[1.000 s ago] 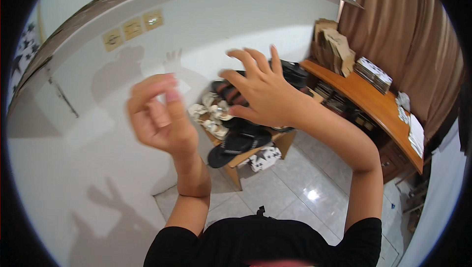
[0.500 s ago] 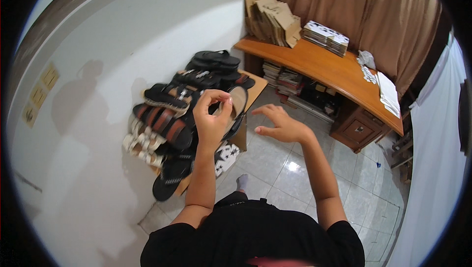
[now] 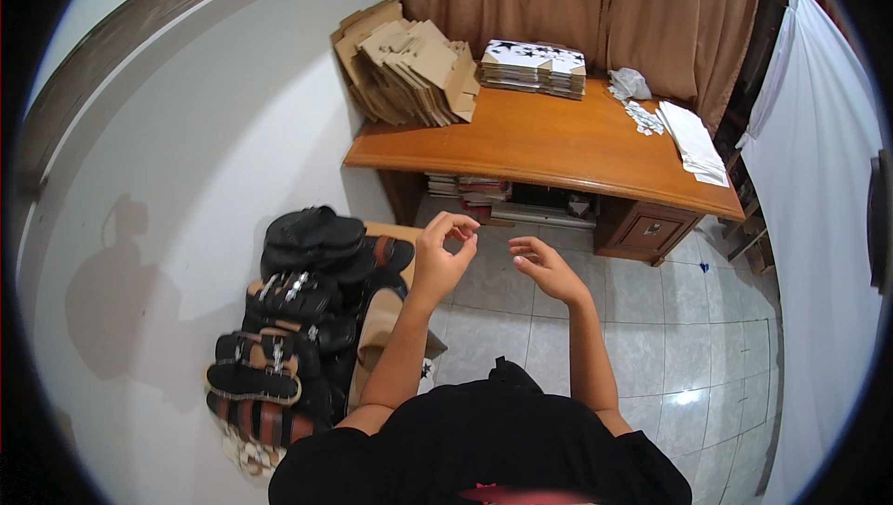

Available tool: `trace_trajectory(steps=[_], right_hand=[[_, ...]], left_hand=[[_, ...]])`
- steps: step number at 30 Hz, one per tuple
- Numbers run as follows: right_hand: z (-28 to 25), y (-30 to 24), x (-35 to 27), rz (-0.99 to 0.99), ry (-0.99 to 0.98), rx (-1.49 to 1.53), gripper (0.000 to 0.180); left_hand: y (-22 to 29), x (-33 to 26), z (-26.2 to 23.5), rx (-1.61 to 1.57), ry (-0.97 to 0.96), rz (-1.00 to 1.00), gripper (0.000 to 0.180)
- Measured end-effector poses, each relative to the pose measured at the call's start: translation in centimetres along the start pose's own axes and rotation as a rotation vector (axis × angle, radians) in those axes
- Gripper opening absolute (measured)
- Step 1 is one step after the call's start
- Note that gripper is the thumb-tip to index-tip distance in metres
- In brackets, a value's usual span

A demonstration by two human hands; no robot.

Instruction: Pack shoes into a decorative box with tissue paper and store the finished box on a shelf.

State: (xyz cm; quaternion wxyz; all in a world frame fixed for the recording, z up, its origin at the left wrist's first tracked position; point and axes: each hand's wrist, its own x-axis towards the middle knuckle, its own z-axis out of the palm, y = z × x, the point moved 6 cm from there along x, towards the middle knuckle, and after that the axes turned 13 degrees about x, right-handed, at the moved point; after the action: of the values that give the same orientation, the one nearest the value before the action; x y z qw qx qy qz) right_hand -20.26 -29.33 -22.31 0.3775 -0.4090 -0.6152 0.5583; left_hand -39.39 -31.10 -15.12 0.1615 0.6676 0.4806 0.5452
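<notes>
Desk, one, upper centre; one shoe pile, lower left — mid-frame, one left hand, one right hand, both empty, loosely curved, unclosed.

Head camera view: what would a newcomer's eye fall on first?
Probably the heap of mostly black footwear at lower left, beside the white wall. Next, the orange-brown desk at the top, with flattened cardboard at its left end. In the middle, the left hand and right hand hover, seemingly empty.
</notes>
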Motion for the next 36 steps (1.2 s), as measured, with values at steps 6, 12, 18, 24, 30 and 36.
trace_trajectory(steps=[6,12,18,24,30,36], right_hand=[[-8.4,4.6,7.5,0.043,0.095,0.124,0.041],[-17.2,6.2,17.1,0.063,0.150,0.128,0.041],[-24.5,6.4,25.8,0.090,0.164,0.082,0.044],[-30.4,7.9,35.6,0.167,0.178,0.009,0.045],[-36.6,11.1,48.9,0.128,0.265,-0.078,0.049],[-42.6,14.1,58.4,0.084,0.431,-0.362,0.055]], left_hand=[[-5.4,7.8,8.3,-0.049,-0.103,0.011,0.015],[-10.0,16.8,16.4,-0.022,-0.190,0.023,0.016],[-14.8,24.5,23.4,-0.002,-0.248,-0.047,0.020],[-20.3,31.7,29.2,-0.013,-0.314,-0.023,0.023],[-27.5,39.7,33.8,-0.023,-0.407,-0.040,0.020],[-34.8,45.6,38.4,-0.009,-0.445,-0.087,0.016]])
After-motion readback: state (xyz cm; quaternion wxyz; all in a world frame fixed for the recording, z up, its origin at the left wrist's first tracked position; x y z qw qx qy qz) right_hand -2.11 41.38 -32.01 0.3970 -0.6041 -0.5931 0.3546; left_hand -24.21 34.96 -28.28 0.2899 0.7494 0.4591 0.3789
